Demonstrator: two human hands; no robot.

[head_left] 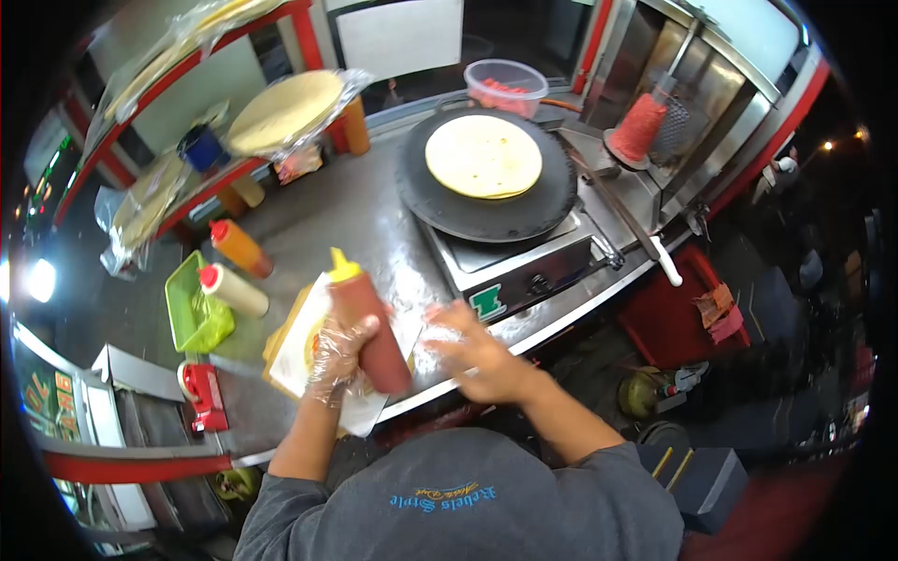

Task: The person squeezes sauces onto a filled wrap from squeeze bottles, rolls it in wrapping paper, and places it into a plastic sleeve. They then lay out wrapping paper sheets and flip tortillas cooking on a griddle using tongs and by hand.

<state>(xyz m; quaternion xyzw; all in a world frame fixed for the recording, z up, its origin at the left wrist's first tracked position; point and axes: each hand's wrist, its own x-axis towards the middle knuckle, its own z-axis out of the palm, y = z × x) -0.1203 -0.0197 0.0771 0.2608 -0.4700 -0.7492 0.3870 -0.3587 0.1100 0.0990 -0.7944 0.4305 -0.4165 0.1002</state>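
A red-brown squeeze bottle (368,313) with a yellow nozzle is gripped in my left hand (339,353), which wears a clear plastic glove. The bottle tilts slightly, nozzle up and pointing away from me. Just to its right, my right hand (468,353) hovers by the counter's front edge, apart from the bottle. Motion blurs its fingers, and clear plastic shows around them. Beneath the bottle, white paper (292,366) lies on a brown board (275,350). Some yellowish food (312,342) shows on the paper, mostly hidden by my left hand.
Flatbread (484,156) lies on a round black griddle (440,201). A long white-handled knife (670,262) rests right of it, near a meat spit (641,129). Left stand an orange bottle (241,249), a cream bottle (234,290), a green basket (177,309) and a red tape dispenser (206,397).
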